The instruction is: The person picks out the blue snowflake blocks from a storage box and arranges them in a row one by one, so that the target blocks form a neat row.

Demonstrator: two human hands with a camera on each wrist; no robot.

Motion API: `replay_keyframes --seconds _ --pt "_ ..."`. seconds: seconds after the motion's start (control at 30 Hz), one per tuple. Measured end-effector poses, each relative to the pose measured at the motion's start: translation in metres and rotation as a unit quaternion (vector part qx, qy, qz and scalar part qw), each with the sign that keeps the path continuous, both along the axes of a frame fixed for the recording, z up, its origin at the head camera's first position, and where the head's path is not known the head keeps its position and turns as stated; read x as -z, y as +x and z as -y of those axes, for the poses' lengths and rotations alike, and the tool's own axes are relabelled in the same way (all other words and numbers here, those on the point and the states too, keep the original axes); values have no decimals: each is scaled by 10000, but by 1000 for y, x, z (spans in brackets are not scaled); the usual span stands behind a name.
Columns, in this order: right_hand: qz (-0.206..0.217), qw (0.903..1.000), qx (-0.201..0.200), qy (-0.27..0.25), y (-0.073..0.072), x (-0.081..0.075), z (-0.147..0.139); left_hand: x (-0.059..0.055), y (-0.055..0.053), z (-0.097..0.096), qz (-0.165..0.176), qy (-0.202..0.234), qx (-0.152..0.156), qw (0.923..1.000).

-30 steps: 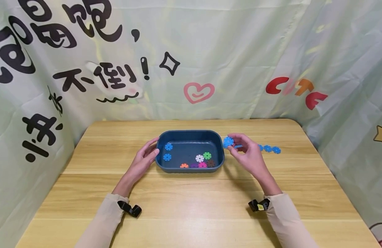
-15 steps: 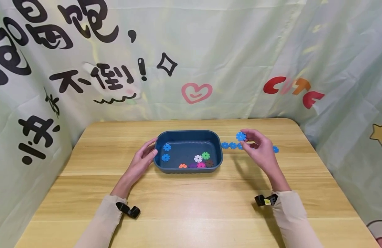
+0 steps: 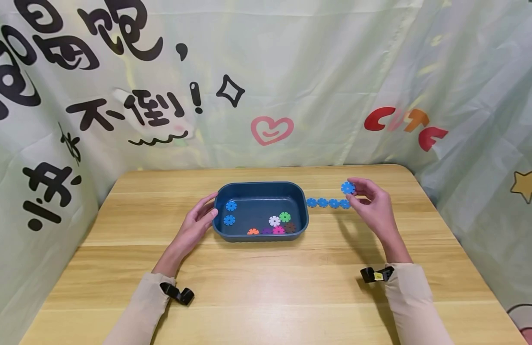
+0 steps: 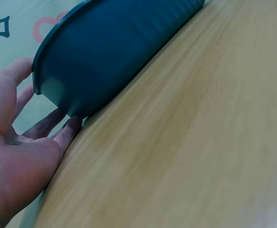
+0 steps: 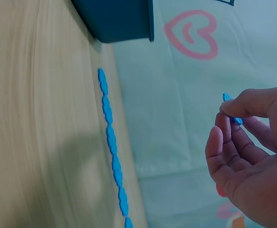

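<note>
My right hand (image 3: 371, 203) pinches a blue notched building disc (image 3: 347, 187) between thumb and fingertips, raised above the table. In the right wrist view this disc (image 5: 226, 97) shows edge-on, mostly covered by the fingers. Below it, a row of several similar blue discs (image 3: 322, 202) runs along the table from the tray's right side; the hand hides its right end in the head view. My left hand (image 3: 196, 225) rests against the left end of a dark blue tray (image 3: 260, 237), thumb at the rim. Its lower fingers touch the wall near the base (image 4: 72, 124).
Inside the tray lie two blue discs (image 3: 229, 220) at the left. White (image 3: 274, 221), green (image 3: 285, 217), brown, pink, purple and orange (image 3: 253, 231) discs lie towards its front. A printed curtain (image 3: 318, 96) hangs behind the wooden table (image 3: 266, 287).
My right hand has moved right and slightly up with its blue disc, from beside the tray, uncovering the row's left part. My left hand stays at the tray.
</note>
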State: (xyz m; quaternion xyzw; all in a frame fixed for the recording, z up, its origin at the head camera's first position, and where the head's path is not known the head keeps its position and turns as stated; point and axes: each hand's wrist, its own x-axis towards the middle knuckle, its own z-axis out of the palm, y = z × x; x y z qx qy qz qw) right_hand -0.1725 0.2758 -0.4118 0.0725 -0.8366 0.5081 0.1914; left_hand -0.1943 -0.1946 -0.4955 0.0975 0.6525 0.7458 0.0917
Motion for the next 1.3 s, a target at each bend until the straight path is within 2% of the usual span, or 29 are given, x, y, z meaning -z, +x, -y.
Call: replay_keyframes --seconds 0.2,0.43,0.9,1.3 --pt "80 9997 207 81 -5 6 -13 1 0 1 -39 -52 3 10000" --pt "158 9989 437 61 -2 9 -26 0 1 0 -6 -113 -12 9999" --pt "322 9967 746 -82 -4 18 -50 -2 2 0 -49 4 30 10000" --pt "780 9887 1245 -293 -6 27 -77 0 0 0 -53 -11 48 10000"
